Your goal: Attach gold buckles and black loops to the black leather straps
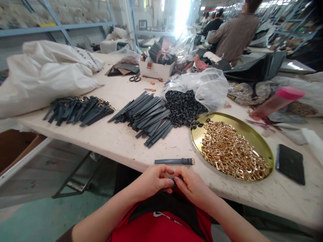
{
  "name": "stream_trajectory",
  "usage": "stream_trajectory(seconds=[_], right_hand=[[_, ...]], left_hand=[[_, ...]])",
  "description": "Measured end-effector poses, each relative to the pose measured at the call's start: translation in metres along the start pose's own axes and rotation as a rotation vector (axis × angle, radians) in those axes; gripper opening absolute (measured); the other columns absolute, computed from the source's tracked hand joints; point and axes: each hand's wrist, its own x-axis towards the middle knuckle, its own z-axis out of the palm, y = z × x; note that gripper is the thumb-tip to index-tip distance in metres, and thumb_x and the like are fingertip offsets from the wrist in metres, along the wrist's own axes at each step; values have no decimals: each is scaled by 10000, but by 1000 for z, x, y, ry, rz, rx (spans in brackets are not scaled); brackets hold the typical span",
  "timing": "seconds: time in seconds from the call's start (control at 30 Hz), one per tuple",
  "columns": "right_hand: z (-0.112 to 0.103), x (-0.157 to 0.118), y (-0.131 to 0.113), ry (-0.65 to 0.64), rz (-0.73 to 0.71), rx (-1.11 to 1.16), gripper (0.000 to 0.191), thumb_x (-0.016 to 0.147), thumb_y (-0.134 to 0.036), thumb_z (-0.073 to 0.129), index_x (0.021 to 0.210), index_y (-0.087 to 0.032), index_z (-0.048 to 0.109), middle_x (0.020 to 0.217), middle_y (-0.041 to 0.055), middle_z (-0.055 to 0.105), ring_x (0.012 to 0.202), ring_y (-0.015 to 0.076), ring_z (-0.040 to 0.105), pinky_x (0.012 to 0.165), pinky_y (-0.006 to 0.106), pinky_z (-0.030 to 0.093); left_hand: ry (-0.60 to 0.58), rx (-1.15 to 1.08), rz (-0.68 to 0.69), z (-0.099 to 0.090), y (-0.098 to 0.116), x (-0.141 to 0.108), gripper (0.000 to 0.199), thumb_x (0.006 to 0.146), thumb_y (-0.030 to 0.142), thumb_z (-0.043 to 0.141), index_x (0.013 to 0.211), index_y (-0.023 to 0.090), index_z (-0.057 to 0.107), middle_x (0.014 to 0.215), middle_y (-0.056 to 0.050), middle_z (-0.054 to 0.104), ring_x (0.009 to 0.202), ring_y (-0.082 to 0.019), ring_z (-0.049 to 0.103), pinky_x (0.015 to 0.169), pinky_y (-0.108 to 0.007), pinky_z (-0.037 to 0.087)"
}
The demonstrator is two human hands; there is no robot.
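Observation:
My left hand (pixel 157 179) and my right hand (pixel 190 185) meet at the table's front edge, fingers pinched around a small dark strap (pixel 172 182) that they mostly cover. Just beyond them lies a dark strap with a gold buckle (pixel 171 161), flat on the table. Plain dark straps (pixel 147 116) are heaped farther back. Beside these, small black loops (pixel 184 106) spill from a clear plastic bag (pixel 212 85). To the right, a round gold tray (pixel 248 129) holds many gold buckles (pixel 232 151) and a few black loops.
Buckled straps (pixel 79 110) lie at left, near a big white sack (pixel 50 75). Scissors (pixel 135 78) and a white box (pixel 156 70) stand behind. A phone (pixel 290 163) and a pink-lidded bottle (pixel 277 102) are on the right. A person (pixel 236 35) is in the background.

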Motion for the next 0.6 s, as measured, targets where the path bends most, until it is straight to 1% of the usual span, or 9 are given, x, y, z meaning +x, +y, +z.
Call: stream_trajectory(seconds=[0.1,0.17,0.23,0.27,0.33,0.37,0.43,0.53,0.6], right_hand=[[2,-5,1,-23,14,83,143,873,-262,353,821,-204,472,741,26,569,676,162,518,599,279,377],[5,-7,1,34,45,145,175,889,-281,318,823,-205,461,718,20,550,655,155,509,592,274,380],[9,-9,2,109,68,150,185,893,-297,308,829,-205,455,701,20,537,639,157,503,585,277,376],[11,-9,3,130,70,136,181,892,-299,312,836,-204,455,704,23,538,641,160,504,586,281,374],[14,-8,4,126,52,117,167,889,-295,325,859,-202,460,728,31,551,665,168,515,603,288,376],[15,-7,4,120,41,126,163,889,-291,326,867,-202,462,737,32,556,677,169,521,612,289,379],[15,-5,6,138,34,171,165,893,-286,318,875,-205,460,739,25,559,680,162,527,618,281,387],[11,2,8,242,46,193,169,897,-292,310,894,-206,455,741,18,553,654,149,526,601,265,392],[7,8,9,292,49,151,170,894,-294,315,908,-204,458,745,19,559,653,150,530,599,265,389]], left_hand=[[-17,27,35,3,-2,1,303,695,207,549,991,157,593,613,9,627,597,-138,585,569,-213,411],[-25,58,28,4,-3,2,273,706,233,542,964,159,594,632,5,628,604,-143,591,563,-216,420],[-59,126,-1,4,-1,2,187,738,272,499,837,150,601,620,-4,620,582,-145,593,535,-215,425],[-80,169,-16,4,0,2,179,752,283,471,756,149,590,602,-5,610,558,-141,588,518,-213,422],[-90,242,-19,5,3,3,202,763,275,430,651,155,547,566,2,587,509,-129,569,491,-205,411],[-86,269,-1,6,5,4,192,759,260,422,646,158,539,560,10,578,493,-121,559,487,-201,406],[-97,289,48,6,10,7,168,753,231,407,697,163,550,591,17,579,485,-110,548,489,-195,401],[-98,331,72,2,20,14,188,768,263,405,745,162,563,618,15,589,494,-111,548,499,-198,397],[-55,421,76,-3,26,18,227,779,310,416,687,159,557,576,15,583,490,-116,545,510,-202,389]])
